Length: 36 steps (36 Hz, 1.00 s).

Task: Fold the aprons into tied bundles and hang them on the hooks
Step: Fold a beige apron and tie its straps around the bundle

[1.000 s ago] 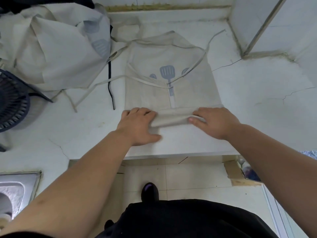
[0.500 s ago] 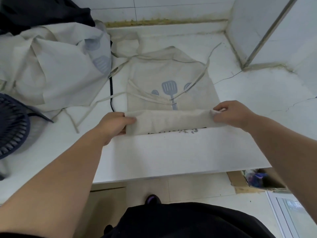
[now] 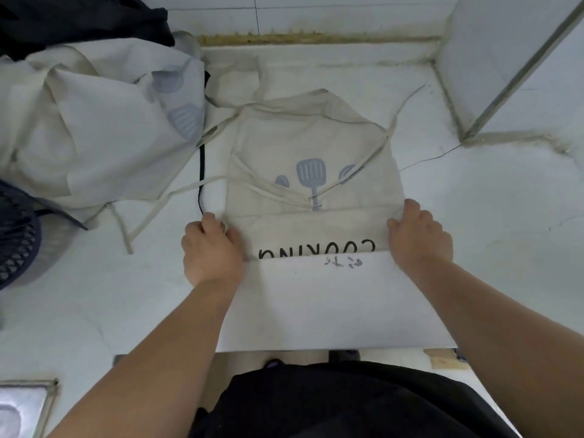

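A beige apron [image 3: 316, 147] with a blue spatula print lies flat on the white counter [image 3: 505, 235], its thin ties crossing over it. Its near end is folded over into a band showing upside-down black lettering. My left hand [image 3: 211, 248] grips the left end of that folded band. At the band's right end, my right hand [image 3: 417, 235] grips the fabric with curled fingers. A second beige apron [image 3: 104, 128] lies crumpled at the back left. No hooks are in view.
A dark plastic basket [image 3: 15, 235] sits at the left edge. Black cloth [image 3: 79, 23] lies at the back left corner. A steel sink [image 3: 19, 409] shows at the bottom left. A tiled wall and a white pillar [image 3: 512, 58] bound the counter.
Both hands have moved away from me and apart, turning the apron's near end over again; the fold is now wider and shows black lettering.
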### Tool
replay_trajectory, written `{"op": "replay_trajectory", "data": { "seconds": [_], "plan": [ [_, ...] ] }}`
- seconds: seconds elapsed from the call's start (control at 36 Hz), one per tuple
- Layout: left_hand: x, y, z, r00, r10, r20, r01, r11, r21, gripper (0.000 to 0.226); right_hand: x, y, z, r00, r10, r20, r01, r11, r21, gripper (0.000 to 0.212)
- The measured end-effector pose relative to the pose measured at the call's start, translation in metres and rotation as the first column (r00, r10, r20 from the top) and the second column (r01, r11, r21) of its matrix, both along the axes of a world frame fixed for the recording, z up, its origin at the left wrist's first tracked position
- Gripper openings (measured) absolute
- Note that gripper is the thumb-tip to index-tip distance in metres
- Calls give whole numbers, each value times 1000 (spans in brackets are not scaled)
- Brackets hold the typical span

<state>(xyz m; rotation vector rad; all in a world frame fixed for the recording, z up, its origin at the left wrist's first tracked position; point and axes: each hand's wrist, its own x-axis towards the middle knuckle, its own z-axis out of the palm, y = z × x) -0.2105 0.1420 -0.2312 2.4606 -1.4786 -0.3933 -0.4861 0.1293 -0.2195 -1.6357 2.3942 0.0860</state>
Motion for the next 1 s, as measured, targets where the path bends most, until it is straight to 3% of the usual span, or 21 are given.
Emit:
{"op": "replay_trajectory", "data": {
  "seconds": [0.06,0.11,0.17,0.19,0.28,0.47,0.56,0.67,0.75,0.86,1.0],
  "plan": [
    [-6,0,-2,975,-180,127,190,979,-74,48,2,0,-3,981,142,-133,-147,989,-29,54],
    [-16,-2,-2,857,-481,187,510,846,-157,45,5,1,-7,925,357,-129,-369,925,-86,53],
    [-36,0,3,690,-716,108,721,693,-5,51,9,2,-10,839,539,-78,-544,829,-131,46],
    [-46,1,3,651,-758,43,751,651,115,57,13,1,-8,806,592,-31,-592,801,-86,55],
    [-63,1,-3,661,-750,12,703,625,339,65,21,2,-10,773,633,37,-634,769,87,80],
    [-52,12,-6,781,-621,64,569,751,335,63,8,1,-11,812,575,96,-583,799,145,67],
    [-50,13,-3,827,-558,74,500,789,357,60,6,-3,-9,837,539,91,-543,840,22,48],
    [-50,-7,10,882,-452,136,419,882,215,40,0,-26,1,867,498,12,-497,867,-41,31],
    [-48,-20,18,817,-518,253,476,854,213,40,3,-44,11,848,521,102,-523,853,-10,39],
    [-44,-29,21,755,-627,195,586,777,229,70,15,-59,16,803,535,264,-564,825,45,68],
    [-32,-43,19,750,-655,91,603,734,313,54,25,-76,11,789,533,305,-577,813,73,60]
  ]
}}
